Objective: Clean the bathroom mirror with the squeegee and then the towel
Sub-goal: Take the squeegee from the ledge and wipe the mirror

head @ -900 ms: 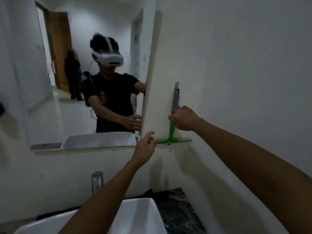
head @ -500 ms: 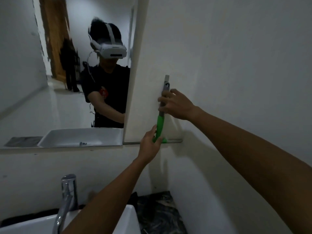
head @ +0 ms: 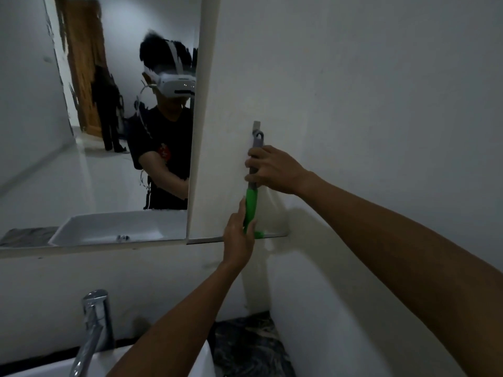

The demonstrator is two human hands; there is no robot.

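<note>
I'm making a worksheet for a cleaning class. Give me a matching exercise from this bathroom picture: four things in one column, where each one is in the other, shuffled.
Things:
1. Right hand
2. Left hand
3. Faucet
4. Squeegee

Places:
A. Bottom left, over the sink
B. On the green lower handle
C. Upright against the mirror, blade at its bottom edge
D. On the grey upper handle

Pairs: 1-D, 2-B, 3-A, 4-C
</note>
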